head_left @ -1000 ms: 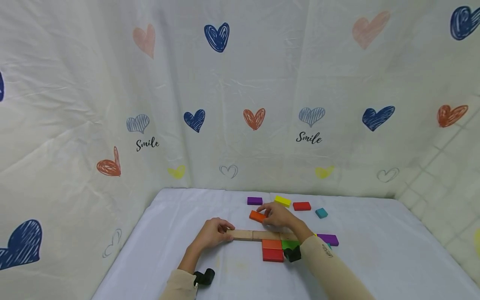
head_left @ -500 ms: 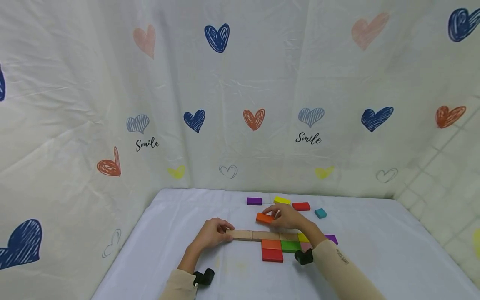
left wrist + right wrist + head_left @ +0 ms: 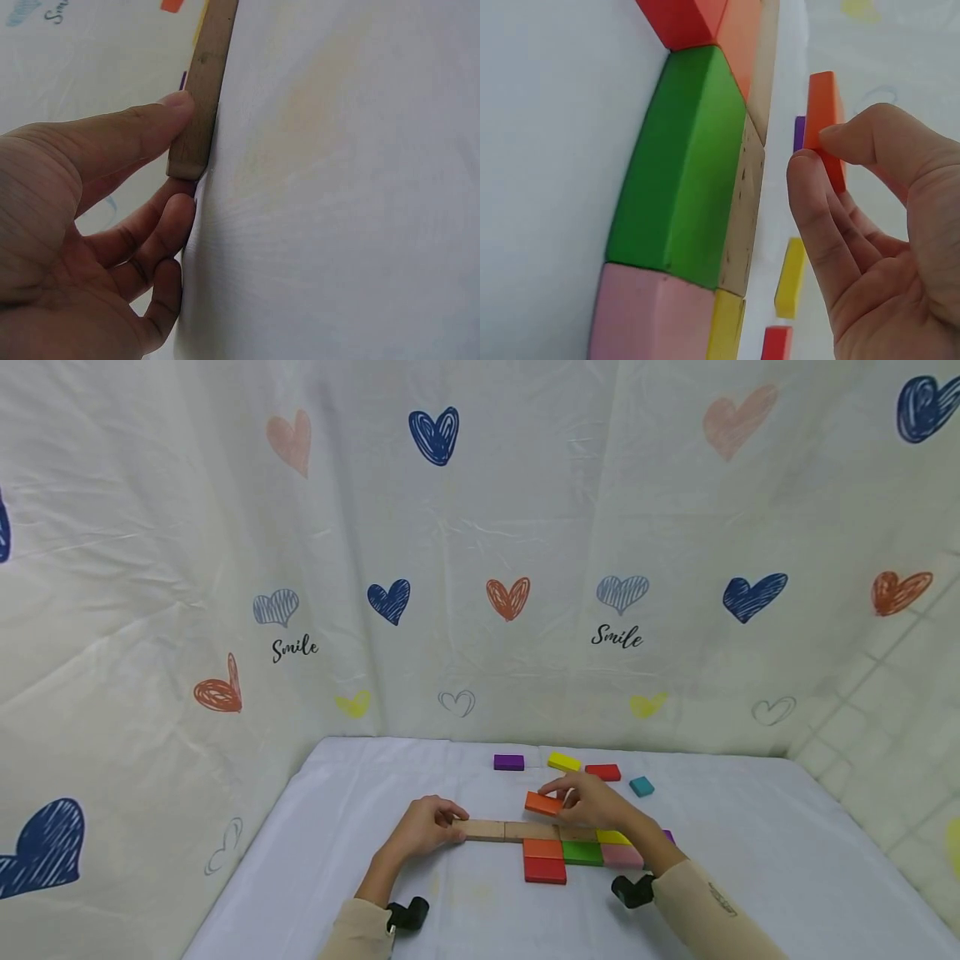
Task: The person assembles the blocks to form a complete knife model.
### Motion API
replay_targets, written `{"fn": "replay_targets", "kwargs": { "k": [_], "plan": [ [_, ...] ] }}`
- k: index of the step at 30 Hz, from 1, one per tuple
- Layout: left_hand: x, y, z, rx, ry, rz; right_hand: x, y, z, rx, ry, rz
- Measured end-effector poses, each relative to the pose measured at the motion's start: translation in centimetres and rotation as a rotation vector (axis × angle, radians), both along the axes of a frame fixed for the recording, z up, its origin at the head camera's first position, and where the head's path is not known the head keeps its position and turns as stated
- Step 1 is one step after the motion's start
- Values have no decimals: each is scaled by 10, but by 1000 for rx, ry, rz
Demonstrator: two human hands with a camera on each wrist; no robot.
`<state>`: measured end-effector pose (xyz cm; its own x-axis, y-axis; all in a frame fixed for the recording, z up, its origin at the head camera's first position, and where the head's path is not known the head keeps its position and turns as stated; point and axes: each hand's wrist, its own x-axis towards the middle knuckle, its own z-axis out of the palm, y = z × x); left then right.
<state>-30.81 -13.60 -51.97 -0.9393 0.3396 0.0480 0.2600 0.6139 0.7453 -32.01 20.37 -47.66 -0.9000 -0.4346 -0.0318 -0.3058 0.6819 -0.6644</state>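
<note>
My left hand [image 3: 423,828] holds the left end of a row of plain wooden blocks [image 3: 483,831]; in the left wrist view its thumb lies against the end block [image 3: 202,105], with curled fingers by the block's end. Just behind that row, my right hand [image 3: 594,802] pinches an orange block [image 3: 823,112] between thumb and fingers, raised and slightly tilted. In front of the row lie another orange block [image 3: 542,847], a red block [image 3: 544,871], a green block [image 3: 679,165] and a pink block [image 3: 621,857], set against one another. A yellow block [image 3: 612,837] adjoins the row's right end.
Toward the back of the white-clothed table [image 3: 315,827] lie loose purple [image 3: 509,762], yellow [image 3: 564,762], red [image 3: 603,772] and teal [image 3: 642,787] blocks. Another purple block [image 3: 670,837] is partly hidden by the right forearm. A heart-printed curtain [image 3: 480,552] hangs behind.
My right hand has moved to the right and slightly nearer with the orange block, bringing it behind the wooden row. My left hand has stayed in place.
</note>
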Motion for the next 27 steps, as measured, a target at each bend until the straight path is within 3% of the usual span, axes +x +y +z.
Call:
{"fn": "replay_targets", "kwargs": {
  "k": [15, 23, 27],
  "plan": [
    [-1, 0, -1, -9, 7, 8, 44, 27, 5, -72, -48, 44],
    [0, 0, 1, -16, 8, 11, 60, 41, 2, -70, -28, 66],
    [1, 0, 1, -13, 9, 12, 68, 47, 0, -94, -60, 70]
  ]
}}
